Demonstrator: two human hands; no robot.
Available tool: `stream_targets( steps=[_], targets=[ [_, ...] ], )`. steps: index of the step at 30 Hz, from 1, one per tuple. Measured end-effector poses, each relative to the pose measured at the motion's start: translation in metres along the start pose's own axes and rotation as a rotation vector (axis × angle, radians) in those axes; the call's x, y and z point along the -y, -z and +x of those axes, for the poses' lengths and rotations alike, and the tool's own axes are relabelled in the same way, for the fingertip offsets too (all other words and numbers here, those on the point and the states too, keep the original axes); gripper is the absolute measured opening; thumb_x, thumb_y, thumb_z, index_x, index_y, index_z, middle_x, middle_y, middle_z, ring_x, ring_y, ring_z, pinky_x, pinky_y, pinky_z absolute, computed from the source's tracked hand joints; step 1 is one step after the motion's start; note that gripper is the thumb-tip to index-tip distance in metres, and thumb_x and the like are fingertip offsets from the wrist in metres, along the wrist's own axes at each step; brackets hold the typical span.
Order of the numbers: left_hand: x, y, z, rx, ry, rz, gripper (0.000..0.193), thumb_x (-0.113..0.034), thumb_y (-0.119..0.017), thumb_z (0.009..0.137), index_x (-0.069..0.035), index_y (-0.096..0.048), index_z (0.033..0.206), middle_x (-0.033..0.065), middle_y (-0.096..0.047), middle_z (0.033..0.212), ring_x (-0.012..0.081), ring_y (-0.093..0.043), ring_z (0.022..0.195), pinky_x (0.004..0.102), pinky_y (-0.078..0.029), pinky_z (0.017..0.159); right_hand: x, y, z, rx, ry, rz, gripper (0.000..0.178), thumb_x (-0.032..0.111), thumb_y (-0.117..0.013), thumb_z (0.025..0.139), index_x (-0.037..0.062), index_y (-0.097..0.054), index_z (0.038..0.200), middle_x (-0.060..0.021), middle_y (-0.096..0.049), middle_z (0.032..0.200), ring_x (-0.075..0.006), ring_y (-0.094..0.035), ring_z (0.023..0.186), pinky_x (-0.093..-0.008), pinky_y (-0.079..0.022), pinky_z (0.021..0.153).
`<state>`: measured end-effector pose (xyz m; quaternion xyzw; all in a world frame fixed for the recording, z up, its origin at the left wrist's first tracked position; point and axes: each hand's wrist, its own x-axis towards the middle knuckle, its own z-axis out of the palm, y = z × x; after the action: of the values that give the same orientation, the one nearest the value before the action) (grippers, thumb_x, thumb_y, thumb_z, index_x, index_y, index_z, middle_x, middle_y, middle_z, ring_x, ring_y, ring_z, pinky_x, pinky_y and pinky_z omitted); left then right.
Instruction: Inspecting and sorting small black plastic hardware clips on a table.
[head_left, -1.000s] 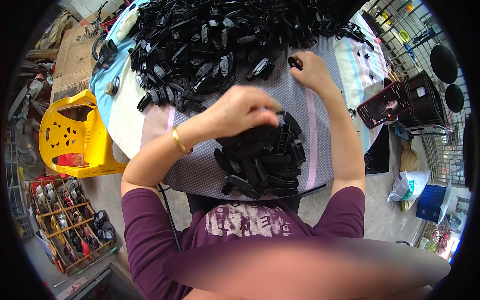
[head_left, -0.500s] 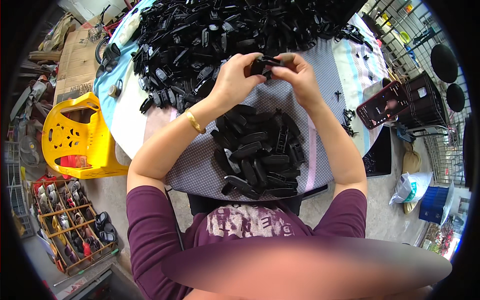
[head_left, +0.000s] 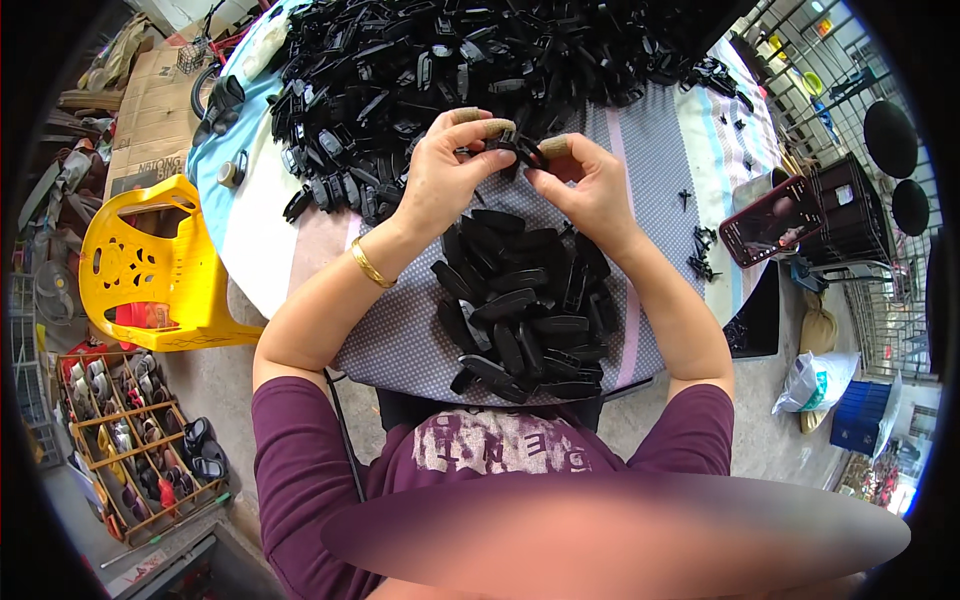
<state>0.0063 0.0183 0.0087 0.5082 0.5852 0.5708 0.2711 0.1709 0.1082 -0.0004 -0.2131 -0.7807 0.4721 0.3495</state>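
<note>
Where left grip (head_left: pixel 437 182) faces right grip (head_left: pixel 597 197), a black piece (head_left: pixel 528 152) is held between.

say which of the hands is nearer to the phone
Right. The right hand is left of the phone and slightly higher in the picture; the left hand is farther left, on the other side of the right hand from the phone.

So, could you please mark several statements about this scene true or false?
1. The left hand and right hand both hold black parts. True.
2. The yellow chair stands right of the table. False: it stands left.
3. The gold bangle is on the left wrist. True.
4. The phone has a dark screen. False: it is lit.
5. The smaller black pile lies below the larger black pile in the view. True.
</note>
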Motion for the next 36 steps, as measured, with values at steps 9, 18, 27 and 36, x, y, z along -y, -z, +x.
stream_targets(
  steps=[9,18,27,36],
  targets=[
    [-0.002,-0.004,-0.007,0.055,0.067,-0.269,0.032,-0.003,-0.064,0.084,0.002,-0.060,0.115,0.0067,-0.065,0.102,0.0090,-0.059,0.091,0.0214,-0.048,0.082,0.008,-0.008,-0.004,-0.080,0.166,-0.202,0.023,0.005,-0.072,0.075,-0.0029,-0.061,0.094,-0.0068,-0.064,0.089,-0.0105,-0.063,0.074,-0.0232,-0.052,0.068],
    [-0.002,0.003,-0.005,0.198,0.039,-0.459,0.025,0.000,-0.056,0.087,0.002,-0.062,0.111,0.0050,-0.064,0.099,0.0117,-0.059,0.092,0.0234,-0.046,0.086,0.010,0.001,-0.001,0.251,-0.162,0.088,0.026,0.013,-0.070,0.081,-0.0019,-0.062,0.101,-0.0046,-0.064,0.081,-0.0093,-0.060,0.070,-0.0222,-0.050,0.065],
    [-0.012,0.011,-0.006,0.316,-0.045,-0.232,0.026,0.002,-0.058,0.084,0.001,-0.063,0.110,0.0051,-0.064,0.096,0.0118,-0.060,0.088,0.0226,-0.047,0.082,0.011,0.028,0.020,0.512,-0.037,-0.025,0.025,0.011,-0.065,0.083,-0.0014,-0.063,0.104,-0.0078,-0.067,0.089,-0.0137,-0.063,0.076,-0.0260,-0.049,0.066],
    [-0.017,-0.014,-0.008,0.521,-0.404,0.191,0.040,-0.010,-0.071,0.075,-0.007,-0.061,0.115,0.0103,-0.066,0.097,0.0175,-0.062,0.076,0.0283,-0.050,0.069,-0.145,0.107,0.057,-0.251,0.225,-1.009,0.058,0.018,-0.059,0.079,0.0025,-0.040,0.131,-0.0233,-0.056,0.116,-0.0394,-0.052,0.108,-0.0422,-0.043,0.091]
  ],
)
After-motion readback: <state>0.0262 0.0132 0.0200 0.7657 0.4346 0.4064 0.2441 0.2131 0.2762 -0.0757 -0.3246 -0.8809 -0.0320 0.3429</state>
